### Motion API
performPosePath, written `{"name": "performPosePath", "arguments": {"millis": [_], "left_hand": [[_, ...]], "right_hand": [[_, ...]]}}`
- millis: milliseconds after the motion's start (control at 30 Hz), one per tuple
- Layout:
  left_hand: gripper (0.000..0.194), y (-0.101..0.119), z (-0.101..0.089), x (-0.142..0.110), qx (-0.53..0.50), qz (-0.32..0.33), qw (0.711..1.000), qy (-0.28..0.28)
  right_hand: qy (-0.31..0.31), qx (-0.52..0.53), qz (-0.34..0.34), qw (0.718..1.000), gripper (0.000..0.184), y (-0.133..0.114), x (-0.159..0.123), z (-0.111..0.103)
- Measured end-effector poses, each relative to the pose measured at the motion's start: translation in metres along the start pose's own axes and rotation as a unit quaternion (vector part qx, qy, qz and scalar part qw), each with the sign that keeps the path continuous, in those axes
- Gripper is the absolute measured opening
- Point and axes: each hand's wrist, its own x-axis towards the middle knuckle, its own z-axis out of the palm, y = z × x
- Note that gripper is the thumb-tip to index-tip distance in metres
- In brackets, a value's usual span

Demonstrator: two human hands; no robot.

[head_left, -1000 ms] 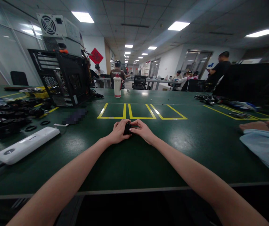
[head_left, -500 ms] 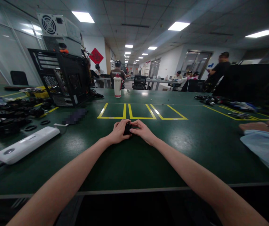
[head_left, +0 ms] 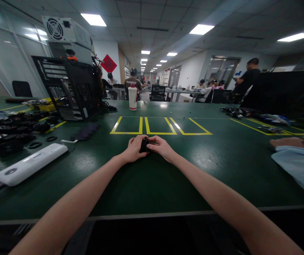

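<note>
A small black object (head_left: 144,145) is between my two hands, just in front of the yellow tape outlines. My left hand (head_left: 134,148) is closed round its left side, thumb low and fingers over the top. With thumb and fingertips my right hand (head_left: 161,147) pinches its right side. Much of the object is covered by fingers, so its kind does not show. Both hands are low over the green tabletop (head_left: 152,184).
On the left are a white power strip (head_left: 32,164), black rings (head_left: 34,144), loose dark parts (head_left: 10,131) and a black computer case (head_left: 72,86). A white cup (head_left: 133,97) stands behind the yellow tape outlines (head_left: 161,133). Another person's sleeve (head_left: 298,163) rests at right.
</note>
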Motion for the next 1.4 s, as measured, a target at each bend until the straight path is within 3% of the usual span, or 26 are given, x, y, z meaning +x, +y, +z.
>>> {"name": "performPosePath", "arguments": {"millis": [133,567,800,967,1200,1400], "left_hand": [[0.060,-0.0002,0.0009,0.0001,-0.001,-0.003,1.000,0.001],[0.059,0.0003,-0.0010,-0.0004,-0.002,0.002,1.000,-0.003],[0.059,0.0000,-0.0006,0.0000,-0.004,-0.001,1.000,-0.002],[0.058,-0.0013,-0.0001,0.0004,-0.003,0.003,1.000,0.001],[0.060,-0.0006,0.0005,0.0002,-0.009,-0.001,1.000,0.000],[0.059,0.0000,-0.0003,0.0003,-0.008,-0.003,1.000,-0.001]], "right_hand": [[-0.005,-0.009,-0.023,1.000,0.030,-0.0013,-0.0031,0.0004],[0.018,0.015,0.035,0.999,0.028,0.0001,-0.0001,0.0012],[-0.015,0.005,-0.034,0.999,0.031,0.0006,-0.0035,-0.0012],[0.005,-0.001,-0.003,1.000,0.025,-0.0011,-0.0038,0.0010],[0.015,-0.001,0.026,1.000,0.031,-0.0025,-0.0013,0.0025],[0.005,-0.024,-0.022,0.999,0.030,0.0002,-0.0027,0.0004]]}}
